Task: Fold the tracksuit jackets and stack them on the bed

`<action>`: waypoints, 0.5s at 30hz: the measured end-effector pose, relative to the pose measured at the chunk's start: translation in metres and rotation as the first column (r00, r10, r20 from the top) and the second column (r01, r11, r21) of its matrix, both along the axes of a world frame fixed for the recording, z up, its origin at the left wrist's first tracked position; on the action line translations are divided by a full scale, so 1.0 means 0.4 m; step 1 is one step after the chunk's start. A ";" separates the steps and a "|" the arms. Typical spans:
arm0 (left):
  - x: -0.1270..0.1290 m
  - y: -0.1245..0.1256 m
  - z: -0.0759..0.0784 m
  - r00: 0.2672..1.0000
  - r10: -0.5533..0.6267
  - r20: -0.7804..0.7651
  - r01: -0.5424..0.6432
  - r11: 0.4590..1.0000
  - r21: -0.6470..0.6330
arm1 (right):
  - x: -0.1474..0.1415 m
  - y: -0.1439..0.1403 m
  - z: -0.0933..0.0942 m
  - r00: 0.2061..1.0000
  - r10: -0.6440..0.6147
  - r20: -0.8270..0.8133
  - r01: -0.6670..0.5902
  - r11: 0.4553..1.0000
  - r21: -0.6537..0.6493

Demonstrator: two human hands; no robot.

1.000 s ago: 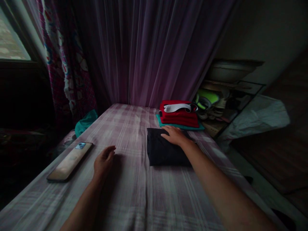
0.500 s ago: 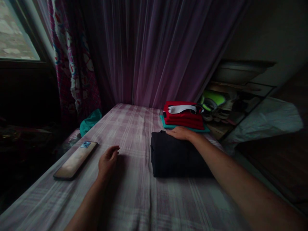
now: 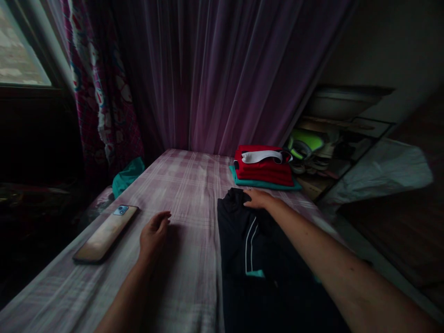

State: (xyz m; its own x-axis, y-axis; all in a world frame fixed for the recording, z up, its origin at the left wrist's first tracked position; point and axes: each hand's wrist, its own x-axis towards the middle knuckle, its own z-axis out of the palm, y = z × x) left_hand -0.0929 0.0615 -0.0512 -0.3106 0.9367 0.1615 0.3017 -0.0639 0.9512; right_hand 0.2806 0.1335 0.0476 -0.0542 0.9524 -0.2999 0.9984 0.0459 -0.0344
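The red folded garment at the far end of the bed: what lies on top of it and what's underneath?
On the red folded garment lies a white band of cloth. Beneath it a teal garment shows only its edges; the rest is covered. All rest on the plaid sheet.

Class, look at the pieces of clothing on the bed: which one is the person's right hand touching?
The black garment with white stripes, spread nearest the camera under the right hand. The red and teal folded pieces lie stacked beyond, untouched.
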 end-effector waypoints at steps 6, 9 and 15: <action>0.006 -0.001 0.008 1.000 0.018 0.004 -0.018 1.000 -0.015 | 0.008 0.003 -0.047 0.999 0.007 0.035 -0.006 1.000 -0.030; 0.006 -0.002 0.011 0.999 0.022 0.024 -0.021 1.000 -0.020 | -0.005 -0.003 -0.019 0.997 0.059 0.054 -0.054 0.995 -0.082; 0.013 -0.010 0.023 0.991 0.049 0.122 -0.052 0.998 0.021 | -0.096 0.000 0.120 0.984 0.175 0.023 -0.167 0.965 -0.201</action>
State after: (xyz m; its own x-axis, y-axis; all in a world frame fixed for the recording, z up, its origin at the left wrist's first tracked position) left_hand -0.0875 0.0575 -0.0421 -0.3763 0.9155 0.1424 0.1880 -0.0750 0.9793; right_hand 0.2421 0.1334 0.0956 -0.1951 0.8518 -0.4862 0.9770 0.2122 -0.0203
